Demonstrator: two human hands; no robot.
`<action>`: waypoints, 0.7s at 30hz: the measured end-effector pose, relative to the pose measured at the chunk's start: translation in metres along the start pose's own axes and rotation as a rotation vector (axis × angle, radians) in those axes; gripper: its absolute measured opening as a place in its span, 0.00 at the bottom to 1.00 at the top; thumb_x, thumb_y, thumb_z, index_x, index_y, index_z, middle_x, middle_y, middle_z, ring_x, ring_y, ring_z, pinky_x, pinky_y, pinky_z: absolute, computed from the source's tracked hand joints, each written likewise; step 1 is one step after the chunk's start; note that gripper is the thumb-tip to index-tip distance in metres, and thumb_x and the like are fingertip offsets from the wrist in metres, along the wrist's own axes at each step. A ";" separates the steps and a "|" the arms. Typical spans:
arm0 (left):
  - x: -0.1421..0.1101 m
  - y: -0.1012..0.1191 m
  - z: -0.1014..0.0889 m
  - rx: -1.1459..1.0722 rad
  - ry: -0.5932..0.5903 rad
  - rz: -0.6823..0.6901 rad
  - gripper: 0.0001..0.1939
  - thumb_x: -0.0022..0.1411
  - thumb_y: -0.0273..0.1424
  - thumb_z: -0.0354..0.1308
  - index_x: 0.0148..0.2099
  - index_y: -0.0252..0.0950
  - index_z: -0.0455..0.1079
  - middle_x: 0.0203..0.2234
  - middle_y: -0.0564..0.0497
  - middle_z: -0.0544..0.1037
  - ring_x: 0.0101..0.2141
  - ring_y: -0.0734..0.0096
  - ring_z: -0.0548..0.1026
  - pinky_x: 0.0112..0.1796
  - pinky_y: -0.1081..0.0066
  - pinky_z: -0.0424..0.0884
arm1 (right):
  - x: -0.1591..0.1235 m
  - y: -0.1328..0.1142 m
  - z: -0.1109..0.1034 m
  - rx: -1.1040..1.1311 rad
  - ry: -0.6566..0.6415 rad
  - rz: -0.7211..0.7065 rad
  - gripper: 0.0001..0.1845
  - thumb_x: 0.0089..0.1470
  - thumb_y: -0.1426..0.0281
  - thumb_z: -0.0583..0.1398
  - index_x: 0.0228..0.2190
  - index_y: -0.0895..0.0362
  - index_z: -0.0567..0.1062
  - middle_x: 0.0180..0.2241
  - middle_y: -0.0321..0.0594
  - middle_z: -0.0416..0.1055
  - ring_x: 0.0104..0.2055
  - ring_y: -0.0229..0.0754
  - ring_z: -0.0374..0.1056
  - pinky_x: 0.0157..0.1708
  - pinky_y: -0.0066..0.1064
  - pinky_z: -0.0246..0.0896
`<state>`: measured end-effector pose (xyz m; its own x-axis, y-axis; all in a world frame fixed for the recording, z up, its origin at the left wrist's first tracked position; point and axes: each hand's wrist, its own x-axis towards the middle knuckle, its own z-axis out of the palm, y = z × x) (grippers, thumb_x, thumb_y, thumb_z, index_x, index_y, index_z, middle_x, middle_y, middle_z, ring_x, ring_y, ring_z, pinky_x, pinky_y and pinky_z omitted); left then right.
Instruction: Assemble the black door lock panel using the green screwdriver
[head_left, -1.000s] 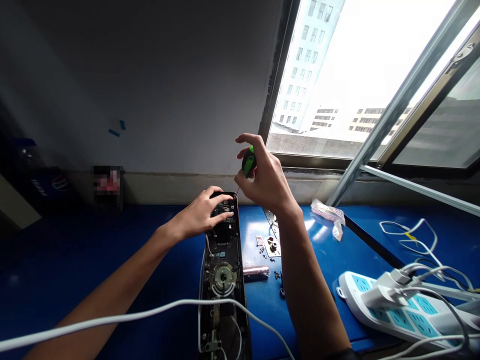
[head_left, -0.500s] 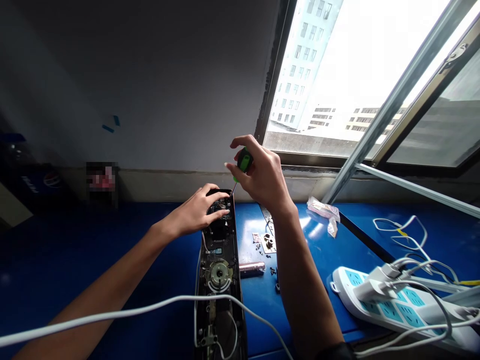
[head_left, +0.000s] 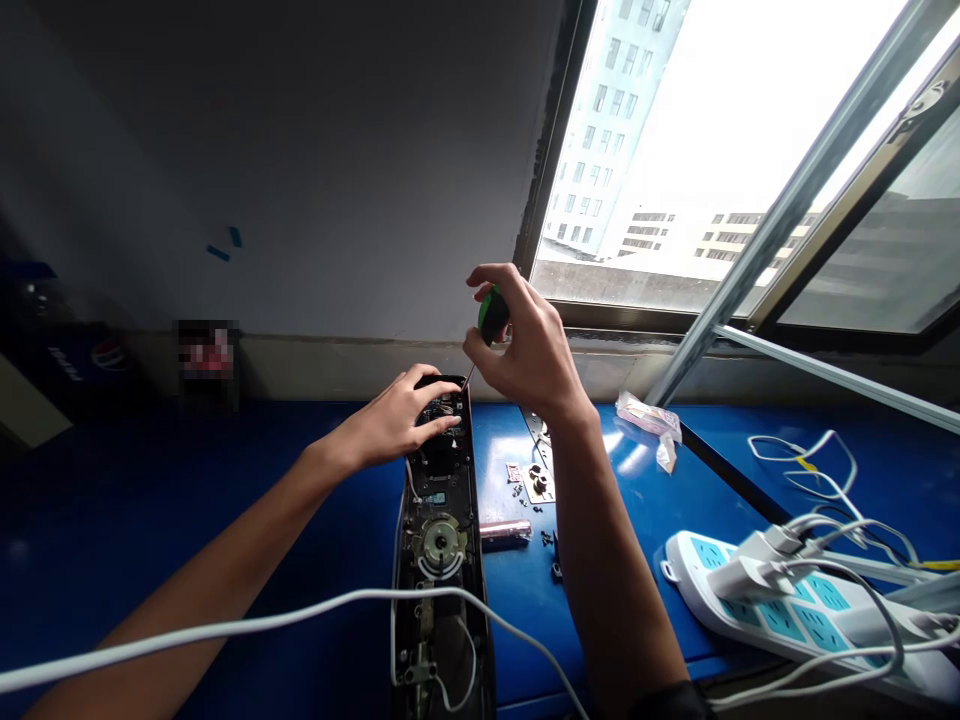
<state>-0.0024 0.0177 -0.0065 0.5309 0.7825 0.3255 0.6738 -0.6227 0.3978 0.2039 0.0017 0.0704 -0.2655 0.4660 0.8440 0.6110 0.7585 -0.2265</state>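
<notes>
A long black lock body (head_left: 442,540) lies open on the blue table (head_left: 225,520), its round mechanism and wiring showing. My left hand (head_left: 397,420) rests on its far end, fingers curled over the edge and pressing it down. My right hand (head_left: 521,350) is closed around a screwdriver with a green and black handle (head_left: 493,313). The thin shaft slants down to the far end of the lock body, just beside my left fingertips.
Small metal plates and loose screws (head_left: 536,485) lie right of the lock, with a short metal cylinder (head_left: 504,533). A white power strip (head_left: 795,610) with plugs and cables sits at the right. A white cable (head_left: 225,630) crosses the front. A plastic bag (head_left: 649,418) lies near the window.
My right hand has turned the screwdriver handle slightly in place, fingers shifting on it. My left hand stays on the lock's far end. The view has shifted a little.
</notes>
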 end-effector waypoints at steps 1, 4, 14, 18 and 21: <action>0.000 0.000 0.000 0.002 0.001 0.001 0.32 0.69 0.56 0.53 0.66 0.45 0.70 0.66 0.43 0.62 0.64 0.45 0.66 0.66 0.49 0.64 | 0.000 0.000 0.000 -0.005 0.002 0.001 0.21 0.57 0.73 0.61 0.51 0.50 0.69 0.41 0.39 0.72 0.33 0.40 0.64 0.36 0.36 0.66; 0.000 -0.001 0.000 0.006 0.002 -0.003 0.32 0.69 0.56 0.53 0.65 0.45 0.70 0.66 0.43 0.63 0.64 0.45 0.66 0.65 0.50 0.64 | 0.000 0.002 0.001 0.017 -0.014 -0.002 0.18 0.60 0.72 0.61 0.51 0.50 0.69 0.39 0.38 0.72 0.33 0.40 0.63 0.36 0.36 0.67; 0.001 -0.003 0.002 0.005 0.005 0.009 0.31 0.69 0.56 0.53 0.66 0.46 0.70 0.66 0.43 0.62 0.65 0.45 0.66 0.65 0.49 0.64 | -0.001 0.004 0.000 0.025 -0.013 0.016 0.23 0.58 0.73 0.60 0.54 0.49 0.67 0.40 0.39 0.72 0.34 0.42 0.66 0.36 0.37 0.68; 0.001 -0.003 0.002 0.014 -0.004 0.005 0.31 0.69 0.55 0.52 0.67 0.45 0.69 0.67 0.42 0.61 0.65 0.45 0.65 0.66 0.49 0.63 | -0.001 0.003 -0.001 0.025 -0.021 0.005 0.29 0.54 0.78 0.59 0.56 0.48 0.65 0.43 0.39 0.72 0.35 0.41 0.66 0.36 0.36 0.68; 0.001 -0.004 0.002 0.015 -0.006 0.003 0.31 0.70 0.55 0.52 0.67 0.46 0.69 0.67 0.43 0.61 0.65 0.45 0.65 0.65 0.49 0.64 | 0.000 0.002 0.000 0.001 0.003 0.011 0.21 0.57 0.72 0.61 0.52 0.49 0.68 0.39 0.38 0.72 0.33 0.41 0.65 0.36 0.38 0.68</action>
<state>-0.0038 0.0208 -0.0097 0.5362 0.7804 0.3218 0.6795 -0.6252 0.3839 0.2056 0.0034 0.0697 -0.2571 0.4727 0.8429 0.6131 0.7539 -0.2358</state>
